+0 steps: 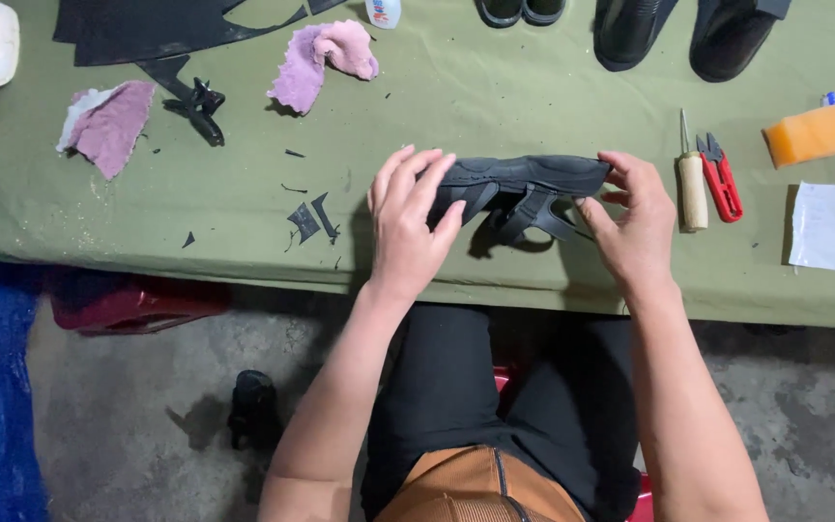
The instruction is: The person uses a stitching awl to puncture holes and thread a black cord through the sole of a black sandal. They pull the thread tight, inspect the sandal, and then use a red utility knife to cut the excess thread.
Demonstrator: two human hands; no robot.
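While both hands grip it, a black sandal (519,184) hangs sole-up over the green worktop (244,213).
Left hand (408,222) wraps fingers around one end, right hand (635,217) pinches the other; awl (692,184) and red snips (721,179) lie at 3 o'clock, pink rag (321,58) at 11.

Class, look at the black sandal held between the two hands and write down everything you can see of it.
The black strapped sandal looks like matt rubber or leather. It is held upside down and level above the olive-green cloth-covered table, its moulded sole facing up and its straps hanging beneath, where they cast a shadow on the cloth. The left hand grips one end with fingers spread over the sole; the right hand pinches the other end. Nothing else touches it.
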